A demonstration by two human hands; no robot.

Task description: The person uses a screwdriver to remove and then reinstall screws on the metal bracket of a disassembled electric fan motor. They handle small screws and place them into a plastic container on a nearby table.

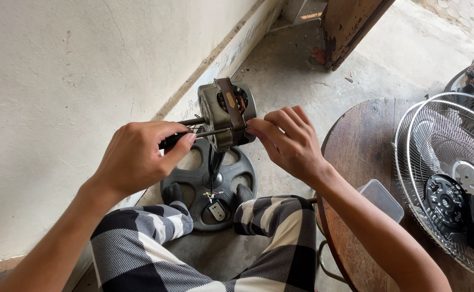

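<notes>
One fan motor (226,113) is steadied by the right hand (288,141), whose fingers are pinched on its metal housing. One screwdriver (185,137) is clenched in the left hand (137,157), its shaft reaching from that fist to the motor's side. Directly below the two grips, one round grey fan base (196,181) lies on the floor between two checked trouser legs (204,243). Right of the right forearm, one wooden table (358,146) carries two wire fan guards (453,178) and one clear plastic box (382,199).
</notes>
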